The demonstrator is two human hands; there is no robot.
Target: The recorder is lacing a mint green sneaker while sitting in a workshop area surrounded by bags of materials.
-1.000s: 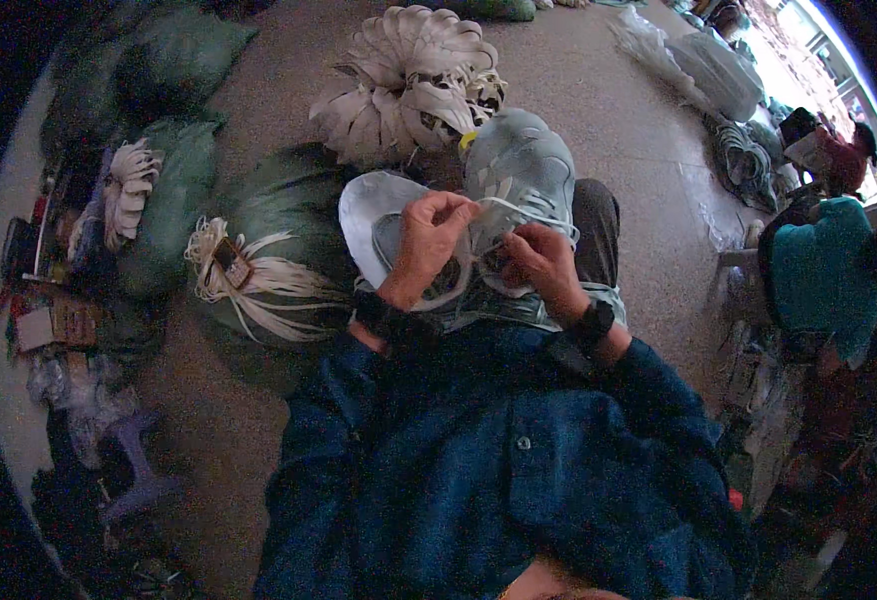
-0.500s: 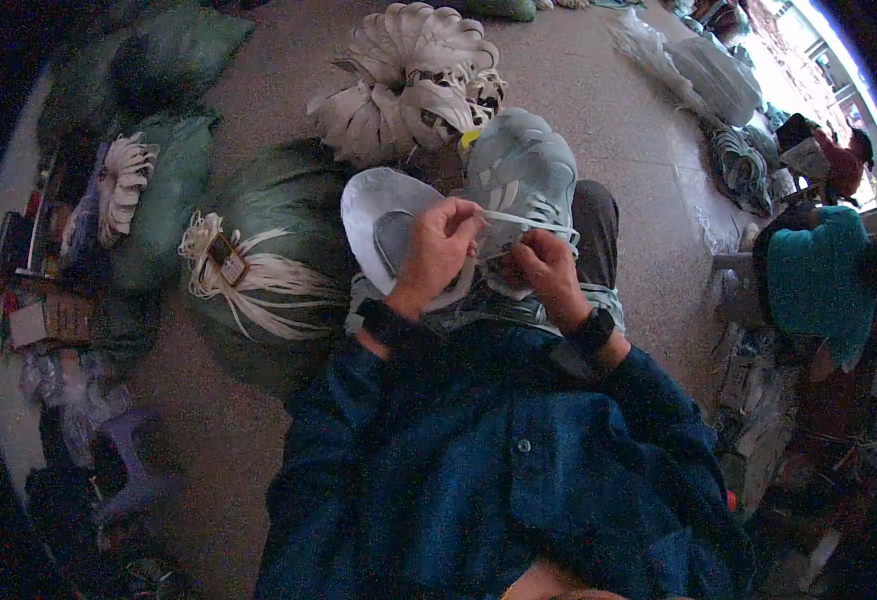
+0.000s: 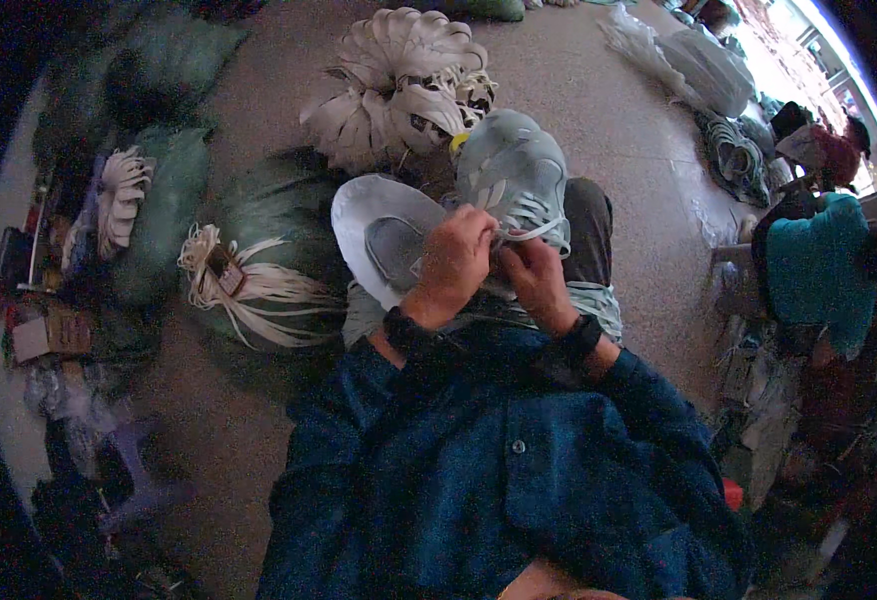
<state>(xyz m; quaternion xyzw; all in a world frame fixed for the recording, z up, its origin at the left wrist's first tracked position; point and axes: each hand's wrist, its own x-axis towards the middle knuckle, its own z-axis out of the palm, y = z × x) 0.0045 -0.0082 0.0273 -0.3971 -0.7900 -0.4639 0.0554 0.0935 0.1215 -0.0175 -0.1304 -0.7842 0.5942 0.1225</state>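
Note:
A pale grey-green shoe upper [image 3: 509, 160] lies across my lap, toe away from me. A white shoelace [image 3: 531, 212] is threaded in rows over its front. My left hand [image 3: 451, 265] is closed in a pinch on the lace beside the eyelets. Close to it, my right hand [image 3: 539, 285] has thumb and fingers pressed together on the lace at the shoe's opening. The fingertips of both hands nearly meet, partly hiding the lace ends. The upper's white-lined part [image 3: 354, 215], with a grey inner patch, spreads out left of my left hand.
A bundle of white laces [image 3: 274, 315] and a keypad phone [image 3: 224, 268] lie on a green sack [image 3: 279, 205] at my left. Fanned pale shoe pieces [image 3: 409, 45] are piled ahead. A person in teal [image 3: 819, 265] sits at the right. A purple stool [image 3: 139, 465] stands lower left.
The lace stretched between my hands has come in toward the eyelets. My left hand has moved slightly right and down, and both hands are closer together.

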